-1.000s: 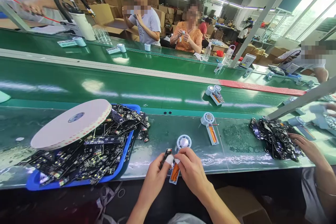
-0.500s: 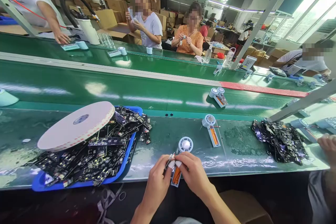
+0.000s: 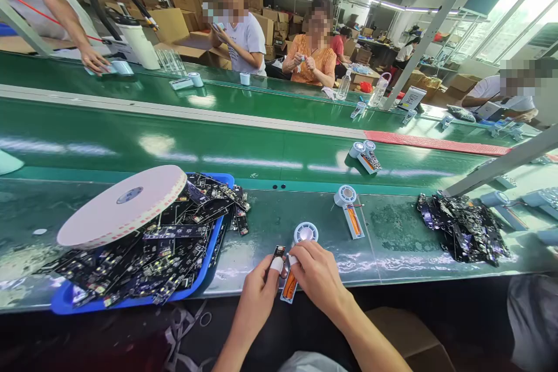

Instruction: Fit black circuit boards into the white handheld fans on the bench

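Between the thumb and fingers of my left hand (image 3: 257,288) is a small black circuit board (image 3: 278,251), its face with tiny components turned up. My right hand (image 3: 320,276) is closed, thumb and fingertips together beside the board; what they pinch is too small to make out. Both thumbs wear white covers. Just under my hands lies a pale blue handheld fan (image 3: 306,231), round head away from me. Its open handle shows an orange battery (image 3: 289,286); my right fingers hide the part between. A second open fan (image 3: 347,195) lies farther right on the bench.
At left, a blue tray (image 3: 204,279) is heaped with circuit boards, with a large white reel (image 3: 122,206) on top. More boards form a pile (image 3: 462,229) at right. Fans (image 3: 366,156) lie on the green conveyor (image 3: 244,154). Several people sit across it; a metal post (image 3: 501,163) slants at right.
My hands have moved slightly apart. The circuit board in my left hand has turned so its face shows. A co-worker's hand at the far right has left the view.
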`<action>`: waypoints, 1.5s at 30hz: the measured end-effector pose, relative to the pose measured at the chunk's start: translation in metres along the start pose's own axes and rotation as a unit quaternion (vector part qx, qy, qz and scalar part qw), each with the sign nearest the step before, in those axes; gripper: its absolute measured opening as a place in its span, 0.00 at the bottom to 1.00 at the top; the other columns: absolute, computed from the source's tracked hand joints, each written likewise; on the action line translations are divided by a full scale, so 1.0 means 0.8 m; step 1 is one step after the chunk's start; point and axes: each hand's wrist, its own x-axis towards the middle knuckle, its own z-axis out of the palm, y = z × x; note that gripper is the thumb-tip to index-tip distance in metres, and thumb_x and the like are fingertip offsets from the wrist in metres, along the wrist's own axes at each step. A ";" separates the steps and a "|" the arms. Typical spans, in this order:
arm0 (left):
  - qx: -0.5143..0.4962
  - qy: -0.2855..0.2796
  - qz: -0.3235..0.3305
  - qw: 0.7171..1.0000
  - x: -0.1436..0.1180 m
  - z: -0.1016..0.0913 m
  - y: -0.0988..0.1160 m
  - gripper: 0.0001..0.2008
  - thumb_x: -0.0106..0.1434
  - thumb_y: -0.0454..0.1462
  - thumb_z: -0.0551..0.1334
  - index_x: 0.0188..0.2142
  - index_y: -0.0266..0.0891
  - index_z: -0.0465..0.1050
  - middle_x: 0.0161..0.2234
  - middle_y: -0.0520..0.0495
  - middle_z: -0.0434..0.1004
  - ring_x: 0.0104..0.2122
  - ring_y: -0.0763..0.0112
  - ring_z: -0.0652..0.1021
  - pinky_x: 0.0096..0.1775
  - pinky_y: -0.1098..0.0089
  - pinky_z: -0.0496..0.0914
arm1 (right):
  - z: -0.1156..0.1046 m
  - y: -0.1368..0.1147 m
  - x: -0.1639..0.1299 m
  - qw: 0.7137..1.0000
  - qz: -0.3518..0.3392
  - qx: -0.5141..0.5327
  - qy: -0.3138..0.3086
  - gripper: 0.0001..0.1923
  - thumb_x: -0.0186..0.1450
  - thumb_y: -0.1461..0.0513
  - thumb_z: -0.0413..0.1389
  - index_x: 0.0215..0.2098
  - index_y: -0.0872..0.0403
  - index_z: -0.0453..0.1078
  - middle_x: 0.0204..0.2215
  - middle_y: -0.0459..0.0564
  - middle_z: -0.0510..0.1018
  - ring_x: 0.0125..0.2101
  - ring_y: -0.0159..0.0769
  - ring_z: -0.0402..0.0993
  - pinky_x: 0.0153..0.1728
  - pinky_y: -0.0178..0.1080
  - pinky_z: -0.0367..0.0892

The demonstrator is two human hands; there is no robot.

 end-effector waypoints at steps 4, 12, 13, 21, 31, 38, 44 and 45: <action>0.089 0.001 0.058 0.994 -0.001 0.000 0.000 0.16 0.65 0.47 0.54 0.35 0.39 0.73 0.22 0.52 0.71 0.22 0.69 0.71 0.23 0.73 0.63 | 0.000 -0.002 0.005 0.999 -0.003 -0.034 -0.008 0.09 0.65 0.71 0.51 0.36 0.52 0.69 0.31 0.48 0.78 0.30 0.37 0.73 0.30 0.35 0.65; 0.263 0.072 0.231 0.934 -0.002 0.001 -0.005 0.17 0.70 0.40 0.49 0.41 0.39 0.76 0.32 0.44 0.83 0.32 0.60 0.83 0.32 0.67 0.74 | -0.003 -0.011 0.013 0.988 -0.003 -0.145 -0.052 0.10 0.64 0.71 0.56 0.28 0.52 0.66 0.27 0.47 0.75 0.29 0.37 0.69 0.27 0.36 0.60; 0.284 0.085 0.260 0.919 -0.002 0.001 -0.011 0.17 0.70 0.39 0.49 0.43 0.39 0.76 0.35 0.42 0.84 0.34 0.59 0.84 0.33 0.67 0.76 | -0.004 -0.013 0.015 0.987 0.000 -0.151 -0.060 0.10 0.64 0.71 0.57 0.28 0.52 0.66 0.27 0.47 0.74 0.29 0.37 0.69 0.27 0.36 0.60; 0.323 0.037 0.310 0.893 0.008 -0.018 -0.021 0.17 0.69 0.34 0.50 0.48 0.39 0.75 0.39 0.41 0.85 0.37 0.59 0.85 0.36 0.65 0.79 | -0.022 -0.004 0.024 0.988 0.015 -0.077 -0.134 0.05 0.68 0.69 0.56 0.37 0.53 0.72 0.33 0.48 0.78 0.34 0.37 0.73 0.32 0.35 0.62; 0.267 -0.090 0.239 0.929 0.013 -0.031 0.007 0.17 0.69 0.33 0.50 0.47 0.41 0.77 0.35 0.45 0.83 0.35 0.62 0.82 0.38 0.67 0.75 | -0.033 0.018 0.027 0.986 -0.049 0.008 -0.157 0.08 0.70 0.69 0.54 0.42 0.53 0.74 0.34 0.49 0.79 0.36 0.39 0.72 0.35 0.37 0.65; 0.248 -0.087 0.198 0.944 0.016 -0.027 0.015 0.17 0.69 0.39 0.50 0.44 0.41 0.78 0.34 0.45 0.82 0.35 0.61 0.81 0.39 0.66 0.73 | -0.045 0.021 0.023 0.980 0.030 0.147 -0.130 0.14 0.66 0.71 0.57 0.48 0.52 0.73 0.42 0.50 0.79 0.40 0.38 0.74 0.42 0.38 0.70; 0.217 -0.027 0.094 0.971 0.003 -0.016 0.013 0.21 0.67 0.45 0.47 0.46 0.39 0.74 0.27 0.47 0.80 0.27 0.60 0.78 0.32 0.65 0.71 | -0.072 0.033 -0.003 0.962 0.065 0.232 -0.130 0.18 0.65 0.72 0.54 0.49 0.49 0.74 0.48 0.51 0.76 0.45 0.37 0.75 0.46 0.37 0.71; 0.211 -0.019 0.086 0.974 0.002 -0.014 0.013 0.20 0.67 0.46 0.48 0.45 0.39 0.73 0.26 0.47 0.79 0.26 0.60 0.78 0.31 0.65 0.70 | -0.072 0.034 -0.006 0.964 0.063 0.224 -0.132 0.17 0.66 0.72 0.53 0.46 0.50 0.76 0.47 0.51 0.77 0.45 0.37 0.76 0.46 0.38 0.71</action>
